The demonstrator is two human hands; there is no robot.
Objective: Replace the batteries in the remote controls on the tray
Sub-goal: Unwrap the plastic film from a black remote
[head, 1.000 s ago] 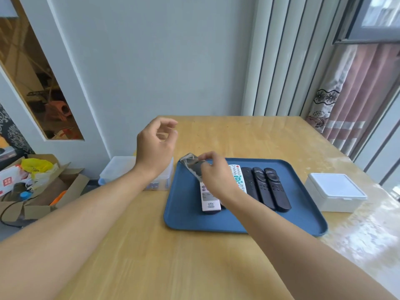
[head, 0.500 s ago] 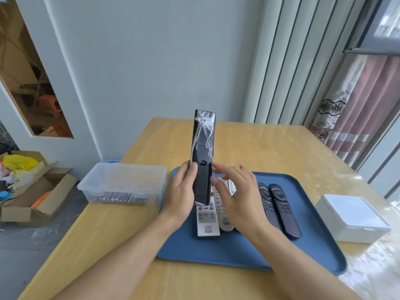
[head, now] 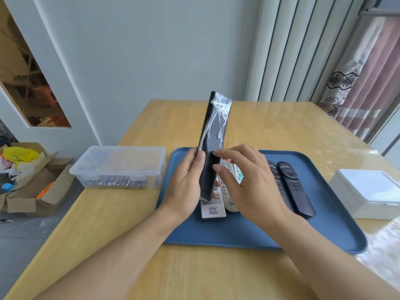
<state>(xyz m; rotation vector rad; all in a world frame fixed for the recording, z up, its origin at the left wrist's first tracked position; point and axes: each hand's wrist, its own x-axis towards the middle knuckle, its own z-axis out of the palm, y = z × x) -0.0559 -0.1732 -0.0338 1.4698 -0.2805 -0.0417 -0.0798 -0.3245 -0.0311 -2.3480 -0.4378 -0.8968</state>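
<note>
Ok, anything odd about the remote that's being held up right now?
Yes: the black remote held upright over the blue tray by the left hand is wrapped in crinkled clear plastic film, bunched at its top. The right hand touches its lower back. Nothing else stands out.

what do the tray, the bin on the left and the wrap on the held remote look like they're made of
Blue tray: likely matte plastic, with even colour and a rolled rim.
Clear bin: translucent plastic, since the batteries show through its wall.
Wrap on the black remote gripped by the left hand: thin clear film, probably cling wrap, crinkled and glinting white near the top.
</note>
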